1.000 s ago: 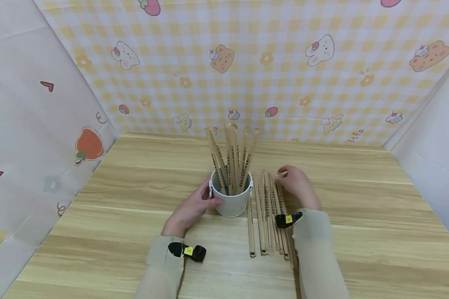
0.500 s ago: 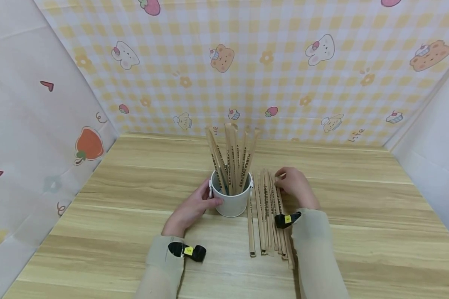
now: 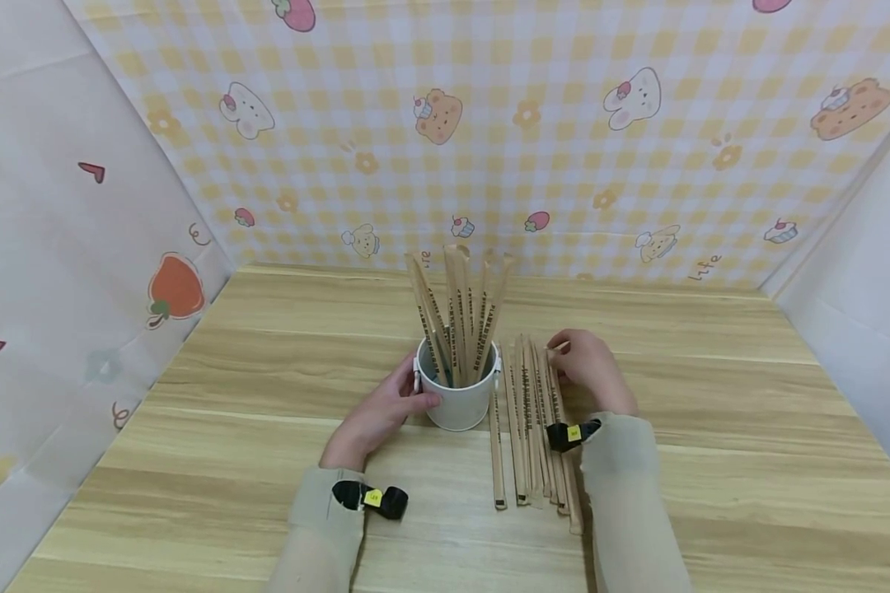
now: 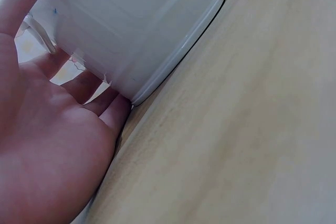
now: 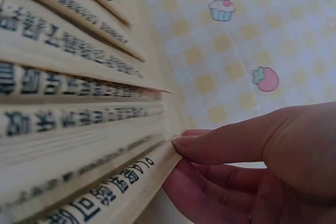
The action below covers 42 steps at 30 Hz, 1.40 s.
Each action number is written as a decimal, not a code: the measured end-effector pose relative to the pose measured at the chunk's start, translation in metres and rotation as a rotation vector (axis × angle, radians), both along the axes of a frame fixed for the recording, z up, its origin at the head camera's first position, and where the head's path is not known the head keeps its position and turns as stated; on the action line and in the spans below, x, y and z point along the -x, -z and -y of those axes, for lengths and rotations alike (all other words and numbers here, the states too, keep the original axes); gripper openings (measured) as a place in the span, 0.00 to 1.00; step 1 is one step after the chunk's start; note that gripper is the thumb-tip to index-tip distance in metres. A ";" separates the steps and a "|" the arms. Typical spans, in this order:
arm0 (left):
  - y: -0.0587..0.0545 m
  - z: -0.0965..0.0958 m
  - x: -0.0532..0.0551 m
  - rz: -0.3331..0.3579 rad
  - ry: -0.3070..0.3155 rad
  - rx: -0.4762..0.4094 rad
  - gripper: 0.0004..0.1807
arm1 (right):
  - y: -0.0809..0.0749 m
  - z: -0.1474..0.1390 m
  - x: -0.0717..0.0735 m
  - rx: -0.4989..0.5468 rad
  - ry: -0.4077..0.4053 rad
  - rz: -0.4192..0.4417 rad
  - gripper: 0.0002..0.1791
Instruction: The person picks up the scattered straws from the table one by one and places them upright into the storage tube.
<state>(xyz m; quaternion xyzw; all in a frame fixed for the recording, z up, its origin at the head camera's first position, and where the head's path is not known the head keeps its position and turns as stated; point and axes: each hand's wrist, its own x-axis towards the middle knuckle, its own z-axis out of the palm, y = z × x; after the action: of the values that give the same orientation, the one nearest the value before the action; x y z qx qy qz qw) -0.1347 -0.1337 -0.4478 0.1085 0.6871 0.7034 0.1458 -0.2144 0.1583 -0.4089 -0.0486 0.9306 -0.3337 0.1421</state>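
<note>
A small white bucket [image 3: 460, 409] stands upright on the table, holding several paper-wrapped straws [image 3: 456, 309] that fan out above its rim. My left hand [image 3: 381, 416] holds the bucket from its left side, thumb on the front; in the left wrist view the fingers [image 4: 89, 85] curl behind its wall. To the right of the bucket, more wrapped straws [image 3: 522, 420] lie side by side, their printed wrappers pointing away from me. At the far end of this row my right hand [image 3: 592, 371] pinches the tip of the rightmost straw [image 5: 142, 182] between thumb and fingers.
The wooden table [image 3: 267, 371] meets a yellow checked cloth [image 3: 489, 165] at its back edge. White hangings [image 3: 44, 247] close off the left side, and another white panel [image 3: 860, 329] rises on the right. One straw [image 3: 498, 461] lies slightly apart, closest to the bucket.
My right hand has shifted only slightly at the far end of the straws, and the rightmost straws have moved a little to the left. The left hand and bucket stay put.
</note>
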 end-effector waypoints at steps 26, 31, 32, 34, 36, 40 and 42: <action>-0.002 0.000 -0.002 0.024 0.017 -0.054 0.46 | -0.094 0.010 -0.038 0.176 0.112 -0.425 0.15; -0.001 0.000 -0.001 0.015 0.032 -0.073 0.46 | -0.113 0.015 -0.052 0.262 0.165 -0.599 0.16; -0.001 0.000 -0.001 0.015 0.032 -0.073 0.46 | -0.117 0.016 -0.055 0.294 0.179 -0.639 0.16; 0.002 0.001 0.001 0.009 0.031 -0.076 0.45 | -0.123 0.018 -0.060 0.374 0.207 -0.711 0.16; 0.002 0.001 0.001 0.009 0.029 -0.069 0.45 | -0.129 0.020 -0.065 0.456 0.232 -0.777 0.16; 0.003 0.000 0.001 0.006 0.029 -0.069 0.45 | -0.141 0.024 -0.077 0.610 0.279 -0.885 0.16; 0.003 0.000 0.001 -0.001 0.036 -0.079 0.45 | -0.147 0.026 -0.083 0.679 0.310 -0.935 0.16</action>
<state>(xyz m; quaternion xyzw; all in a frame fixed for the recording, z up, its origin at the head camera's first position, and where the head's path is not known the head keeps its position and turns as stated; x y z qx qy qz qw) -0.1362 -0.1338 -0.4509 0.1271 0.6569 0.7271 0.1538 -0.1314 0.1319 -0.2616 -0.0969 0.7319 -0.5726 -0.3565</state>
